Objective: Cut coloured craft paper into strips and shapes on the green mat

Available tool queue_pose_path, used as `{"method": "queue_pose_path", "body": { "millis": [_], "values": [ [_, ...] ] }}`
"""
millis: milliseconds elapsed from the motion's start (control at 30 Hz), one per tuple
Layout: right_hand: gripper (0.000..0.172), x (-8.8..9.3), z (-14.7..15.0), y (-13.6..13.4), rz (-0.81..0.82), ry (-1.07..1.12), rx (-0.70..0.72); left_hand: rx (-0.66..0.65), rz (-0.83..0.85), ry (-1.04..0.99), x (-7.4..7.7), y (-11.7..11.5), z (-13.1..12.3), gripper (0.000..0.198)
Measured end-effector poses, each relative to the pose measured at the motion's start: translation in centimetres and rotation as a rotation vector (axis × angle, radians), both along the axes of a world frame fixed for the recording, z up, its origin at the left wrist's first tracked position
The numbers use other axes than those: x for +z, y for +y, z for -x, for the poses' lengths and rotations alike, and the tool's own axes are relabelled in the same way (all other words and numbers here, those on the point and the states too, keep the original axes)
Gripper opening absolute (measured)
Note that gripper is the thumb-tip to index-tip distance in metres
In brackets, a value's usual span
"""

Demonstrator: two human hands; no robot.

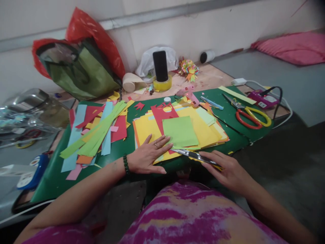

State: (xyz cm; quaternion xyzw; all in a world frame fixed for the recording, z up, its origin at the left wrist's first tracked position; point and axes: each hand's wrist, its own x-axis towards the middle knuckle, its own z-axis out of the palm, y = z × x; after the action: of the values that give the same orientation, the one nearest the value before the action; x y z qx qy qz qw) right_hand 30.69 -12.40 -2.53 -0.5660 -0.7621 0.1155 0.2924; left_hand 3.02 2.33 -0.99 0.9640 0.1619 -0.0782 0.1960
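Observation:
A green paper square point(180, 132) lies on a stack of yellow and orange paper point(208, 134), partly over a red sheet with cut-outs point(162, 117). Flat on the stack, my left hand point(149, 152) has its fingers stretched out, their tips at the square's lower left corner. My right hand point(223, 169) is wrapped round a utility knife point(194, 156). The blade points left and lies along the square's near edge. Whether it cuts into the paper I cannot tell.
Coloured paper strips point(99, 132) pile up at the left. Scissors point(250, 113), a pink glue gun point(190, 96) and a purple box with a cable point(261, 98) sit at the right. Behind them, a phone point(160, 66) stands against a tape roll point(162, 84).

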Motion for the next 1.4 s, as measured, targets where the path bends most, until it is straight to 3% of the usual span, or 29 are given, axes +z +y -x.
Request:
{"method": "queue_pose_path", "body": {
  "millis": [367, 600, 1067, 1300, 1400],
  "values": [
    [0.03, -0.17, -0.21, -0.21, 0.007, -0.015, -0.008, 0.01, -0.016, -0.021, -0.29, -0.18, -0.11, 0.095],
    [0.03, 0.13, -0.26, -0.13, 0.006, -0.019, -0.018, 0.066, 0.126, -0.092, 0.24, 0.13, 0.48, 0.094],
    [0.027, -0.27, 0.52, 0.4, -0.056, -0.016, 0.005, 0.049, 0.097, -0.115, 0.07, -0.25, 0.48, 0.1],
    [0.029, -0.01, 0.23, 0.1, -0.022, -0.036, -0.001, 0.066, 0.091, -0.08, 0.29, -0.45, 0.35, 0.092],
    [0.03, -0.01, 0.04, 0.06, -0.015, -0.049, -0.01, 0.084, 0.082, -0.067, 0.63, -0.32, 0.16, 0.077]
  ]
}}
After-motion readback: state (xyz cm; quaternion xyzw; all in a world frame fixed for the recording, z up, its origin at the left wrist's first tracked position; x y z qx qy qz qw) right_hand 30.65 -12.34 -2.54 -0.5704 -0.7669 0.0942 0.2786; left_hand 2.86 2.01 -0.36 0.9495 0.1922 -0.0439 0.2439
